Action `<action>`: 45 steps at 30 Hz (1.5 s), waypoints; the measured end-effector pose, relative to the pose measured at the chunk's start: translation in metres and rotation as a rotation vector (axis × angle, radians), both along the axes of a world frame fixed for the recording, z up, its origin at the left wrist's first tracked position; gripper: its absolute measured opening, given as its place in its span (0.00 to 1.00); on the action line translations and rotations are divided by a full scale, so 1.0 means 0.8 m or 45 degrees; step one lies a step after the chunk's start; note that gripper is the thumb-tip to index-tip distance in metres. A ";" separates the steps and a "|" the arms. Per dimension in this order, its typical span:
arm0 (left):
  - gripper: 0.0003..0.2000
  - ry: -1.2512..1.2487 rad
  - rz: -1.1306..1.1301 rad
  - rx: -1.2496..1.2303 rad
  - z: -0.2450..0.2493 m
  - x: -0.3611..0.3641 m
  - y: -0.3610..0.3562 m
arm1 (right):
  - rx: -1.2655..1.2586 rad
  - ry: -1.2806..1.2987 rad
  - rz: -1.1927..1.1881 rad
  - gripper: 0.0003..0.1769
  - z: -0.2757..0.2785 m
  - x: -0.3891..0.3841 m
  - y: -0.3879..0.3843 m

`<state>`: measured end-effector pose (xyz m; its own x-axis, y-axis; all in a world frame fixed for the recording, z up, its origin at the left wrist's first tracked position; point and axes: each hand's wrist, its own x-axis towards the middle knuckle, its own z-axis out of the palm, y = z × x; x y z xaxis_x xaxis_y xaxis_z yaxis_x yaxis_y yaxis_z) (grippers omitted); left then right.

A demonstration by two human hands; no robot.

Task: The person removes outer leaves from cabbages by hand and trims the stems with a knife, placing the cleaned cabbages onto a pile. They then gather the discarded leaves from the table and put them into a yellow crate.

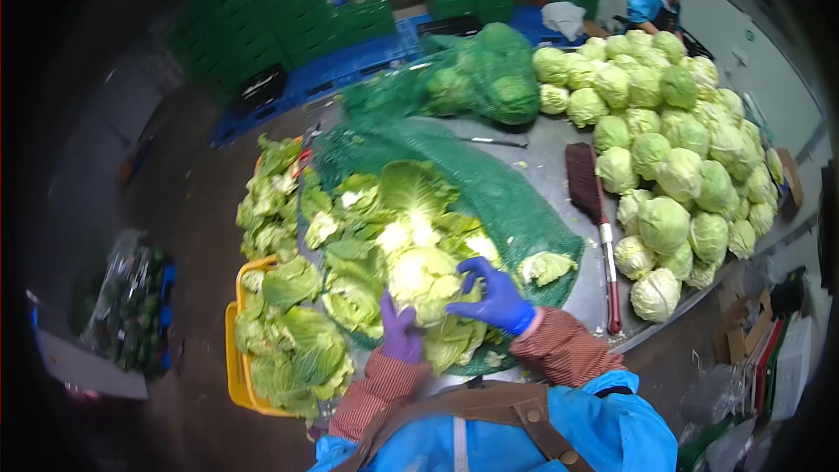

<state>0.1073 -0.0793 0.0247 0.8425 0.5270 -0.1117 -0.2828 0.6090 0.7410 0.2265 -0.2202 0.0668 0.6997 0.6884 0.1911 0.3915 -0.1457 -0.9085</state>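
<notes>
A person in a blue top and brown apron is standing at a metal table (559, 153), seen from above. Low in the centre of the frame, both gloved hands are gripping a pale green cabbage (421, 278). The left hand (400, 334), in a purple glove, is cupping its lower side with fingers held together. The right hand (496, 297), in a blue glove, is curling over its right side with fingers slightly spread. The cabbage is lying on green netting (516, 210) among loose leaves (350, 297). At lower left, a yellow crate (234, 358) is holding more leaves. At right, a brush (584, 179) is lying beside a cabbage pile (682, 140). At upper right, a co-worker (655, 2) is bending over.
</notes>
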 end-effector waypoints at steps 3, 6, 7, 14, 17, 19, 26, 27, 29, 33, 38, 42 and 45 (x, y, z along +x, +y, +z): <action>0.41 -0.120 0.152 0.274 -0.028 0.008 0.001 | 0.086 0.284 -0.201 0.25 -0.003 -0.008 0.010; 0.52 -0.066 0.289 0.480 -0.030 0.013 0.007 | 0.387 0.652 -0.069 0.17 -0.007 -0.005 0.005; 0.52 -0.063 0.308 0.532 -0.028 0.015 0.009 | 0.395 0.773 -0.002 0.15 0.004 -0.005 0.000; 0.35 -0.106 0.038 0.051 -0.017 0.017 0.013 | -0.026 0.673 0.802 0.24 -0.001 0.030 -0.058; 0.32 -0.117 -0.225 -0.229 -0.010 0.019 0.013 | 0.206 0.407 0.234 0.37 0.018 0.038 -0.063; 0.33 -0.023 -0.378 -0.324 -0.001 0.022 0.005 | 0.156 0.016 0.153 0.45 0.000 0.051 -0.057; 0.43 -0.133 -0.836 -0.163 0.078 0.062 -0.022 | 0.897 1.360 0.254 0.45 -0.040 0.087 -0.088; 0.44 -0.254 -0.939 -0.153 0.079 0.069 -0.021 | 1.089 1.419 0.108 0.40 -0.050 0.090 -0.099; 0.46 -0.227 -0.927 -0.001 0.104 0.084 -0.043 | 1.336 1.359 -0.211 0.35 0.005 0.111 -0.106; 0.46 -0.075 -0.911 0.351 0.081 0.090 -0.044 | 1.667 1.048 -0.411 0.34 0.027 0.240 -0.196; 0.39 0.161 -0.962 0.085 0.065 0.072 -0.038 | 1.445 0.689 -0.127 0.41 0.069 0.452 -0.355; 0.39 0.264 -0.854 -0.100 0.036 0.069 -0.035 | 1.669 0.531 -1.186 0.44 0.136 0.544 -0.377; 0.41 0.174 -0.841 -0.072 0.002 0.079 -0.026 | 1.790 0.385 -1.226 0.44 0.154 0.576 -0.385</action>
